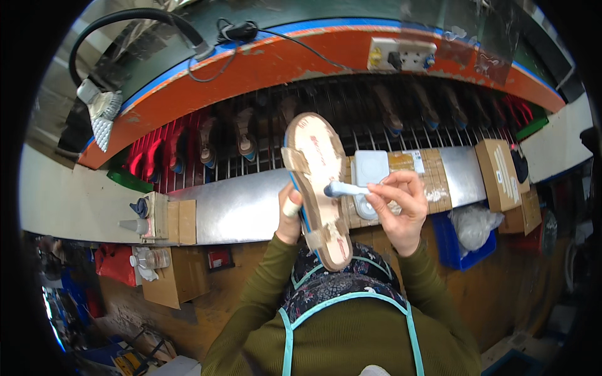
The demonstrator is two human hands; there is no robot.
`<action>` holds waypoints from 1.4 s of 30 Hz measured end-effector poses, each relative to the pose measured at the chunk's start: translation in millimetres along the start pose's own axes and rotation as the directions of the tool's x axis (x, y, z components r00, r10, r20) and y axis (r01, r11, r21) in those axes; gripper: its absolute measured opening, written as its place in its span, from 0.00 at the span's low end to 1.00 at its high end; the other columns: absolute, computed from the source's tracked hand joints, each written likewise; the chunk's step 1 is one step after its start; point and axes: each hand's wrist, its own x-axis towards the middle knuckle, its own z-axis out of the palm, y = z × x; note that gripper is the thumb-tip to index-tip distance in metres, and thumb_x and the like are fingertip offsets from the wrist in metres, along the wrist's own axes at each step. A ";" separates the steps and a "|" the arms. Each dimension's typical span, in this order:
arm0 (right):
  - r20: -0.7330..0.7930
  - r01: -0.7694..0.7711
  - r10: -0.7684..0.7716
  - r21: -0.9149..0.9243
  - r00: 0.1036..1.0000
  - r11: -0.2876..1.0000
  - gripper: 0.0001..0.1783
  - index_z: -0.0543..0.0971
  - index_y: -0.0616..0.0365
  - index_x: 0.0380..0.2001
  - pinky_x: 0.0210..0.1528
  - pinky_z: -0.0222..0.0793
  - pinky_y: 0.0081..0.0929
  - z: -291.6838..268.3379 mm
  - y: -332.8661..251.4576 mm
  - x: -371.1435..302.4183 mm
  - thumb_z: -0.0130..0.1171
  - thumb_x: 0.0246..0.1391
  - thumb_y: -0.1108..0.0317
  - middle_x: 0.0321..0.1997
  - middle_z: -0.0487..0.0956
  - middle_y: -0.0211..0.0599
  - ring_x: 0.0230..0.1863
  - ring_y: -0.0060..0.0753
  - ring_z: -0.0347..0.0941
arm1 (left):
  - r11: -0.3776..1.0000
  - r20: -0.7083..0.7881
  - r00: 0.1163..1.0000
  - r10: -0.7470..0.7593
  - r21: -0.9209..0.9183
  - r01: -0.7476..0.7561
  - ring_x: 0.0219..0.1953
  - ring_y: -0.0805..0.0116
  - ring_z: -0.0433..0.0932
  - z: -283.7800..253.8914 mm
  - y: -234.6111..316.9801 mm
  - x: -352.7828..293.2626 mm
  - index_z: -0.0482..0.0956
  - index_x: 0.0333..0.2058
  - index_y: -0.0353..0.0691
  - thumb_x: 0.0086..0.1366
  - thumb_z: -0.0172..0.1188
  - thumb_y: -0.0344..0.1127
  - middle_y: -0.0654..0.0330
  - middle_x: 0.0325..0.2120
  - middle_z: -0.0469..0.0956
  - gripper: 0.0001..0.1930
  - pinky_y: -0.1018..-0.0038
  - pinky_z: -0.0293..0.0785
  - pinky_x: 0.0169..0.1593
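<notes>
My left hand [290, 212], a pale wrap on its thumb, grips a shoe last with a sandal upper [320, 147] from its left side. The beige underside faces up, brown strap edges fold over it, and blue shows along its left edge. Between the fingertips of my right hand [401, 207] is a small brush [347, 188] with a whitish handle. Its dark tip lies against or just over the middle of the underside; I cannot tell which. Behind the right hand, a white plastic container [371, 164] rests on a cardboard-covered patch of the bench.
More lasts [245, 135] stand on a dark rod rack under an orange beam [276, 49]. Cardboard boxes flank the metal bench top [235, 203]. A blue bin [454, 247] with plastic bags sits at lower right. A black flexible hose [125, 14] arches at upper left.
</notes>
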 end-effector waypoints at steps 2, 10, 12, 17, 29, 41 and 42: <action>0.025 -0.048 0.046 0.080 0.999 0.996 0.10 0.87 0.53 0.34 0.43 0.58 0.21 8.6 -2.3 2.6 0.72 0.44 0.71 0.34 0.76 0.27 0.24 0.17 0.69 | 0.991 0.069 0.998 0.014 0.135 -0.023 0.43 0.67 0.80 1.9 12.0 -1.8 0.71 0.52 0.27 0.58 0.52 0.75 0.52 0.42 0.79 0.48 0.71 0.77 0.47; 0.035 -0.050 0.046 0.135 0.998 0.990 0.09 0.87 0.54 0.34 0.37 0.60 0.18 30.3 -4.3 23.7 0.72 0.46 0.72 0.35 0.75 0.27 0.27 0.16 0.68 | 0.886 0.057 0.976 0.210 0.412 -0.214 0.30 0.70 0.80 -0.4 28.2 -0.3 0.76 0.46 0.26 0.58 0.58 0.66 0.54 0.27 0.81 0.40 0.75 0.73 0.37; 0.034 -0.019 0.016 0.091 0.999 0.996 0.08 0.87 0.54 0.34 0.40 0.58 0.21 34.1 -3.5 31.4 0.72 0.47 0.71 0.35 0.75 0.27 0.26 0.16 0.68 | 0.819 0.074 0.956 0.286 0.499 -0.283 0.26 0.67 0.80 -5.1 27.1 2.3 0.76 0.46 0.25 0.58 0.57 0.66 0.52 0.23 0.79 0.40 0.74 0.72 0.34; -0.008 0.132 -0.132 -0.046 0.991 0.990 0.10 0.87 0.52 0.34 0.46 0.52 0.27 40.9 -2.0 49.4 0.72 0.46 0.68 0.35 0.75 0.26 0.25 0.19 0.67 | 0.819 0.079 0.959 0.271 0.505 -0.273 0.26 0.67 0.80 -13.6 30.4 1.9 0.76 0.46 0.26 0.58 0.57 0.66 0.53 0.24 0.79 0.40 0.74 0.72 0.34; 0.192 0.102 -0.131 0.153 0.973 0.983 0.09 0.87 0.53 0.31 0.43 0.54 0.23 25.3 10.3 59.1 0.74 0.43 0.68 0.32 0.75 0.25 0.23 0.16 0.68 | 0.971 0.100 0.995 0.021 0.234 -0.044 0.45 0.71 0.75 -11.5 42.7 10.4 0.74 0.53 0.29 0.62 0.55 0.63 0.55 0.43 0.78 0.38 0.74 0.71 0.50; 0.065 0.221 -0.219 -0.016 0.974 0.975 0.13 0.87 0.51 0.33 0.43 0.56 0.26 19.0 12.5 45.5 0.75 0.38 0.70 0.34 0.76 0.27 0.31 0.22 0.68 | 0.990 0.136 0.991 -0.017 0.140 -0.002 0.44 0.71 0.77 3.6 41.2 15.0 0.73 0.54 0.29 0.65 0.52 0.62 0.54 0.43 0.79 0.37 0.75 0.73 0.48; 0.048 0.213 -0.213 0.009 0.976 0.977 0.13 0.87 0.51 0.33 0.42 0.56 0.25 19.6 13.9 41.4 0.75 0.38 0.70 0.33 0.76 0.27 0.32 0.23 0.68 | 0.992 0.127 0.992 -0.023 0.126 0.007 0.43 0.71 0.77 5.5 40.8 14.1 0.73 0.54 0.29 0.65 0.52 0.62 0.54 0.42 0.79 0.36 0.75 0.73 0.48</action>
